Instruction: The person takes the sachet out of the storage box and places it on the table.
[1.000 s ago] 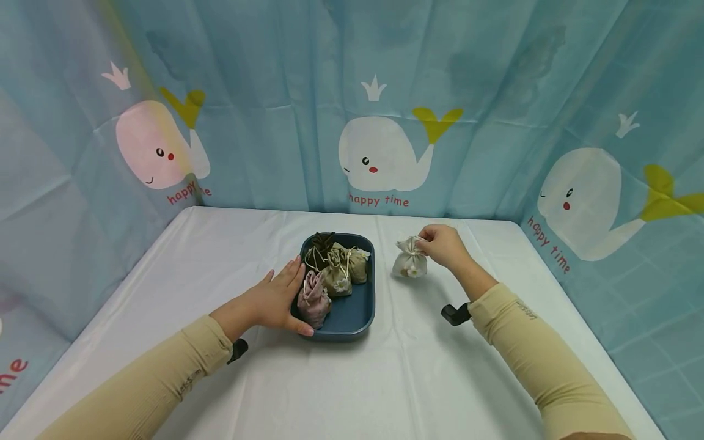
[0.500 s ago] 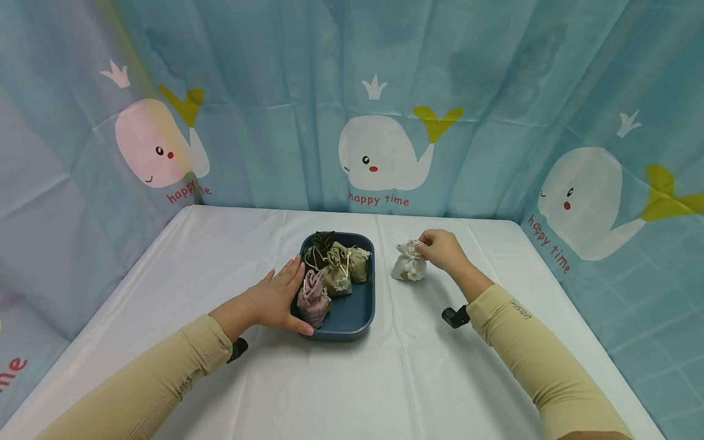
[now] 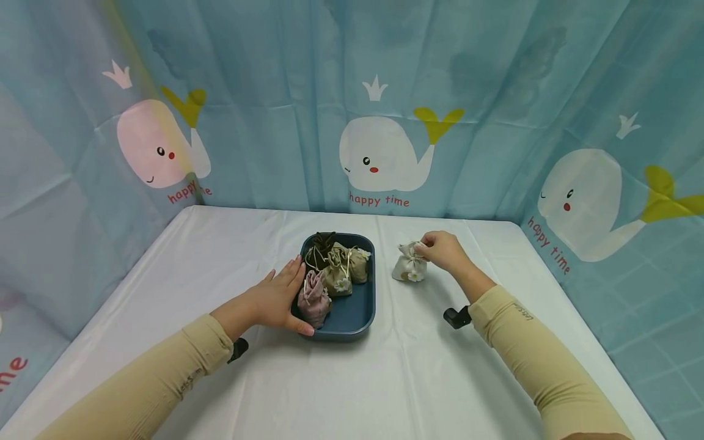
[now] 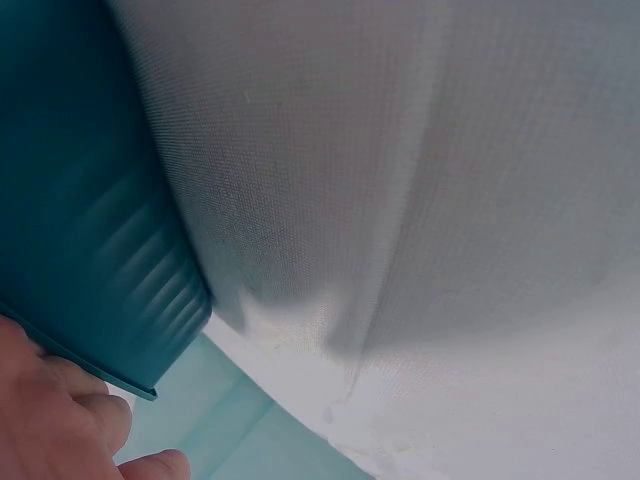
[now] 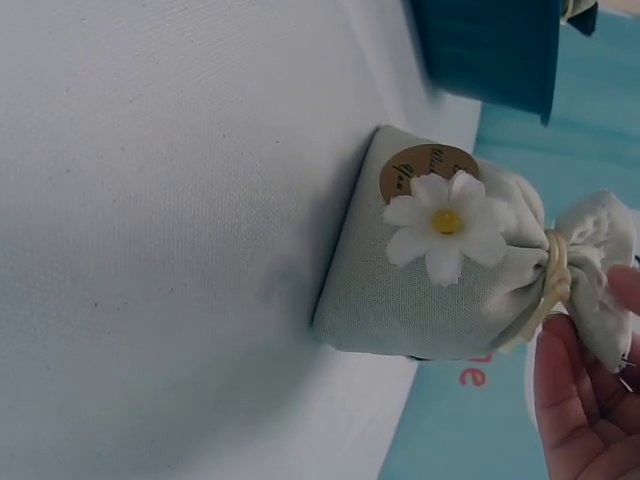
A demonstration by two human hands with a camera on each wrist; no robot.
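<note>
A blue tray [image 3: 359, 310] holds several drawstring pouches: a pink one [image 3: 313, 302], a dark brown one [image 3: 320, 245] and olive ones [image 3: 337, 281] with white flowers. Along the tray's left side lies my left hand [image 3: 271, 302], fingers straight against the rim, thumb spread to the near corner. To the right of the tray, my right hand [image 3: 444, 250] pinches a cream drawstring pouch [image 3: 409, 267] by its gathered top. In the right wrist view the pouch [image 5: 375, 280] stands upright, its base right at the tablecloth, with a white daisy and a brown oval label on its front.
A white cloth [image 3: 352, 391] covers the table. Blue curtains [image 3: 264, 153] printed with whales stand along its back and sides. A black wrist mount [image 3: 458, 317] sticks out beneath the right forearm, and another black one [image 3: 239, 350] beneath the left.
My right hand and the cream pouch have sunk slightly toward the table. The left hand and the tray stay where they were.
</note>
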